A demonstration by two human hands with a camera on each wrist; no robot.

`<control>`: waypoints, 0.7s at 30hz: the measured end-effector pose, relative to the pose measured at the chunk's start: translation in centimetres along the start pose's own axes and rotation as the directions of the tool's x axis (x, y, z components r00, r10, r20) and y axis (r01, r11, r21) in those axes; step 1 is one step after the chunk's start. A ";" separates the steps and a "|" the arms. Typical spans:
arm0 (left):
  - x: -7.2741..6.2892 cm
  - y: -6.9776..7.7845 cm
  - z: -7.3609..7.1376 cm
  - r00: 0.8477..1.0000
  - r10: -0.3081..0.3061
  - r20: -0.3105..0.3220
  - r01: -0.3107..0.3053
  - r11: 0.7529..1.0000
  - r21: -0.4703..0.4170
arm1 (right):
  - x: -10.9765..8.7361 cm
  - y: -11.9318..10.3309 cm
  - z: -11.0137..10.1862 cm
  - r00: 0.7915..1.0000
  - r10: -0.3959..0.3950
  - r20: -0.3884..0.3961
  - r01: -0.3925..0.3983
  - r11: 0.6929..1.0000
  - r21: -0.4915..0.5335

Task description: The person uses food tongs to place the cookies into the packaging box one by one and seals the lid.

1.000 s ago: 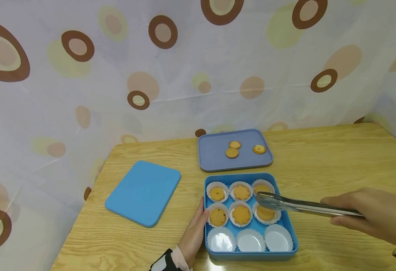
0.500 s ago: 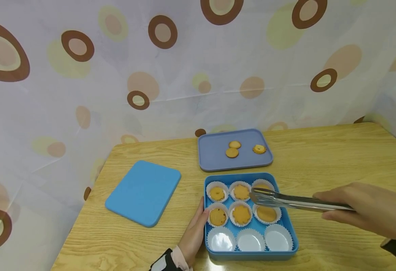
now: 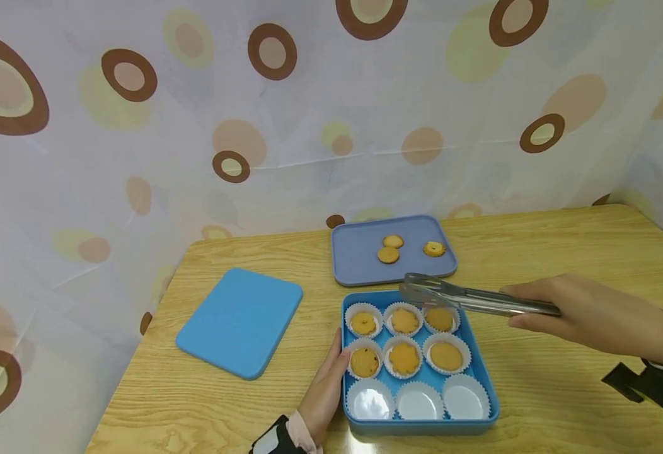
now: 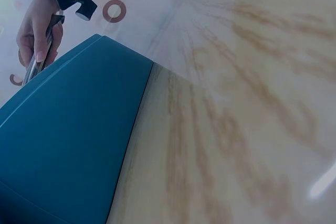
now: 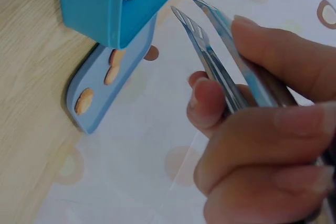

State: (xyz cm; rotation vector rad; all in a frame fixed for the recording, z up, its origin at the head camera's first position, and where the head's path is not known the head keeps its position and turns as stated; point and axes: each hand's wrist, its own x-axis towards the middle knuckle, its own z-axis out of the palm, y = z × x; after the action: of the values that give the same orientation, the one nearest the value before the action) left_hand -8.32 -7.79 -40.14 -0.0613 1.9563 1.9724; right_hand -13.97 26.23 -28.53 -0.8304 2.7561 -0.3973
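Observation:
My right hand (image 3: 581, 315) grips metal tongs (image 3: 484, 299), whose tips hover over the back edge of a blue box (image 3: 422, 429). In the right wrist view the tong tips stand a little apart with nothing between them. Inside the box are white paper cups in three rows. Cookies, such as a star-shaped cookie (image 3: 404, 358) and a round cookie (image 3: 446, 356), fill the back and middle rows; the front row's cups, like the paper cup (image 3: 419, 401), hold none. Against the box's left side rests my left hand (image 3: 322, 391), fingers extended along the wall.
Behind the box lies a grey-blue tray (image 3: 360, 268) with two round cookies (image 3: 388, 255) close together and a scalloped cookie (image 3: 434, 249) at the right. A flat blue lid (image 3: 241, 325) lies on the wooden table (image 3: 564, 246) to the left. Patterned cloth (image 3: 309, 126) hangs behind.
My right hand has moved the tongs left and away from me, from over the right column of cookies to the box's back edge. The left hand has stayed at the box.

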 end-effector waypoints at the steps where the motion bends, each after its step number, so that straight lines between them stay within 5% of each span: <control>1: 0.0 0.0 0.0 1.000 -0.001 0.001 0.001 1.000 -0.003 | 0.3 0.1 0.0 1.000 -0.004 -0.013 0.004 1.000 0.000; 12: 0.1 0.1 0.0 0.999 -0.032 -0.005 0.032 0.999 -0.006 | 2.8 1.4 0.1 0.987 -0.065 -0.147 0.068 0.998 0.013; 21: 0.1 0.2 0.0 0.998 -0.060 -0.013 0.060 0.998 -0.012 | 5.6 2.5 0.2 0.985 -0.072 -0.159 0.074 0.997 0.005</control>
State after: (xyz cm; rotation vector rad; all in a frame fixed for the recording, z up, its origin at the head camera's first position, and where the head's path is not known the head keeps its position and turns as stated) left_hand -8.48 -7.72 -40.01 -0.1344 1.9284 1.9498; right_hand -19.71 25.03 -30.34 -0.9373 2.8720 -0.5127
